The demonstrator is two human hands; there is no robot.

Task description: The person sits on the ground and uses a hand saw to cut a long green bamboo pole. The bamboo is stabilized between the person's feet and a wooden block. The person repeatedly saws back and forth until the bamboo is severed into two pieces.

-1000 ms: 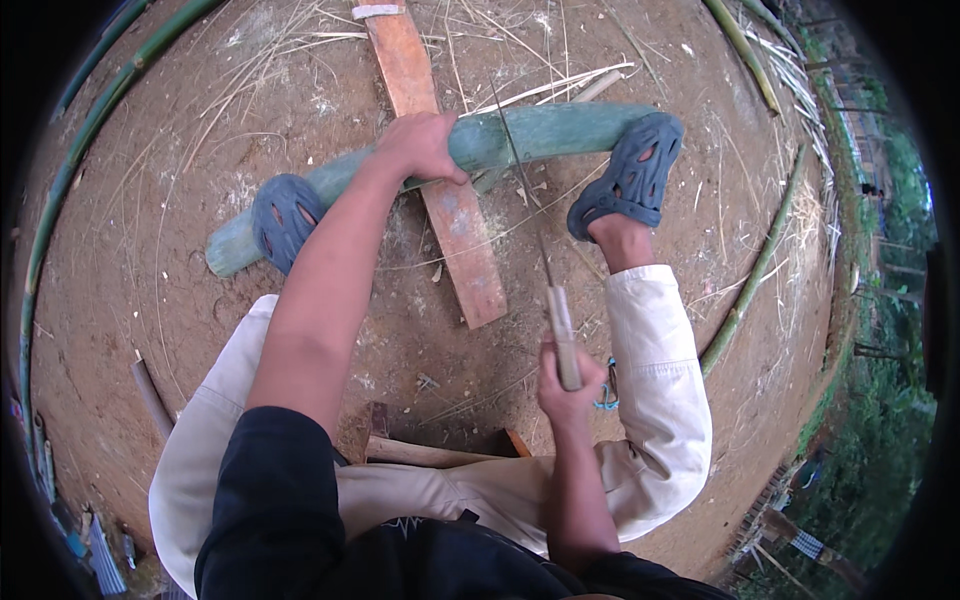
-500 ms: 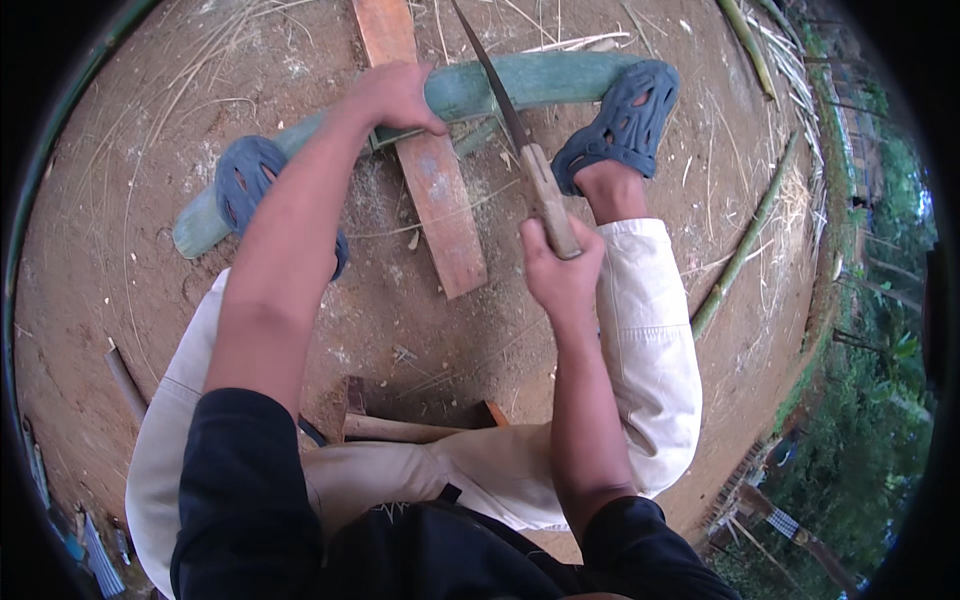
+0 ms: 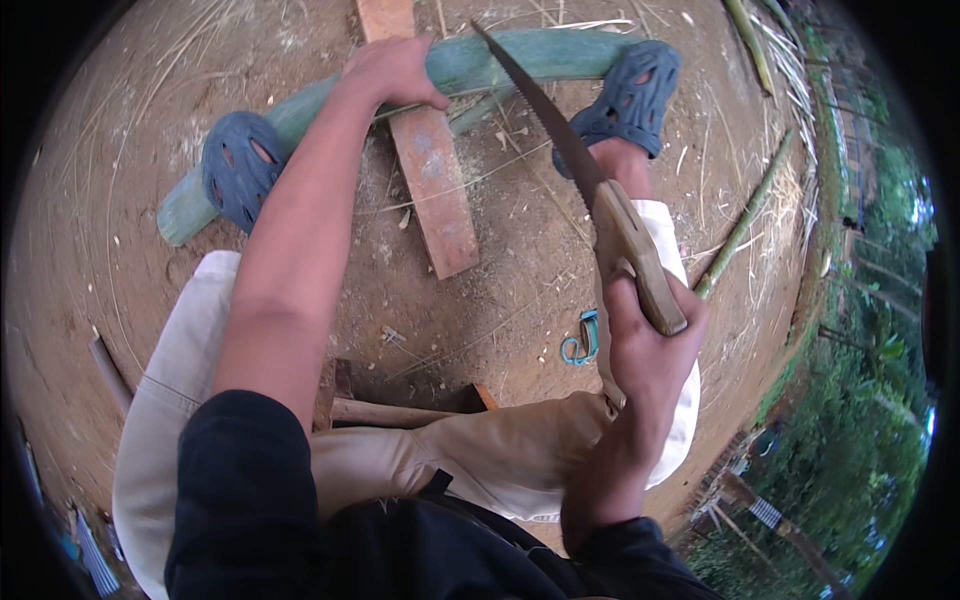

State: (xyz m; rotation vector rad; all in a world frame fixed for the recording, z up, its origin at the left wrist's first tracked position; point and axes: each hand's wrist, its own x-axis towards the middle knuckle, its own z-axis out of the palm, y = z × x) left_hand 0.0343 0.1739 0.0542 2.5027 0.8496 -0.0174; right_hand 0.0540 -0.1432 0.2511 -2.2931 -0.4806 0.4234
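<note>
A thick green bamboo pole (image 3: 520, 62) lies crosswise over a reddish wooden plank (image 3: 430, 180) on the ground. My left hand (image 3: 395, 75) is closed over the pole's middle, where it crosses the plank, thumb on the near side; its other fingertips are mostly hidden. In my right hand (image 3: 655, 335) is a handsaw (image 3: 572, 150), held by its wooden handle. The toothed blade points up and left, its tip passing over the pole to the right of my left hand. Whether it touches the bamboo I cannot tell.
A left clog (image 3: 240, 170) and a right clog (image 3: 632, 95), both blue, overlap the pole near its ends. A wooden-handled tool (image 3: 390, 414) lies below my legs. A teal looped strap (image 3: 582, 340) is by my right leg. A thin green stalk (image 3: 745, 215) lies right.
My right hand has swung the saw right and toward me, turning the blade's broad side into view. The teal strap has come into sight. My left hand stays on the bamboo pole.
</note>
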